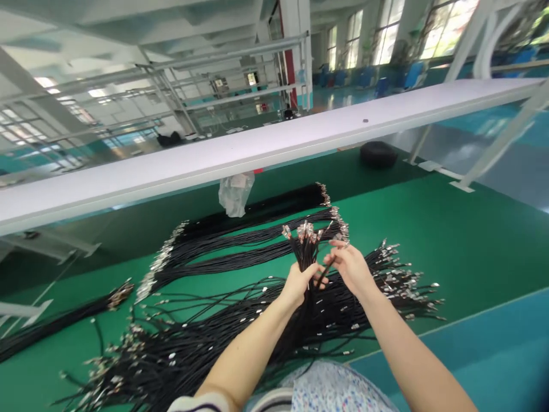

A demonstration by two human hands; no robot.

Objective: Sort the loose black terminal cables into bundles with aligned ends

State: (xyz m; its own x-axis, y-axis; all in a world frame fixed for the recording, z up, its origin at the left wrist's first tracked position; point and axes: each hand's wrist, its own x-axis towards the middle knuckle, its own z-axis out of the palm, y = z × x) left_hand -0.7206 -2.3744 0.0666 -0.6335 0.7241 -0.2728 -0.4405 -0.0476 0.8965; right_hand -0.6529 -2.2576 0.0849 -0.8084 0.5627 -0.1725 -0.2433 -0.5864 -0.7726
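Nearest the camera, patterned cloth (338,392) covered the person's lap, and just beyond it a broad heap of loose black cables (223,332) sprawled, bright metal ends at both sides. Over this heap the left hand (300,283) was closed around an upright bundle (306,252), its metal tips bunched above the fist. Just beside it, the fingers of the right hand (351,266) appeared to be pinched on a single cable (327,269); exactly where along it was too blurred to tell.

The step in hand looked like gathering cables into the bundle one at a time. The next move seemed to call for a steady left grip, opened only enough to admit a strand, with the tips kept level.

The heap lay on a green surface (429,223), where another bundle (64,317) rested at the left edge. Farther back, cables lay in neat rows (240,237), ends aligned. Beyond them a clear plastic bag (235,194) hung near a long white shelf (257,140), and a dark round object (378,154) sat to the right. Past the shelf stood metal frames (240,94), then tall bright windows (390,31) in a large room.
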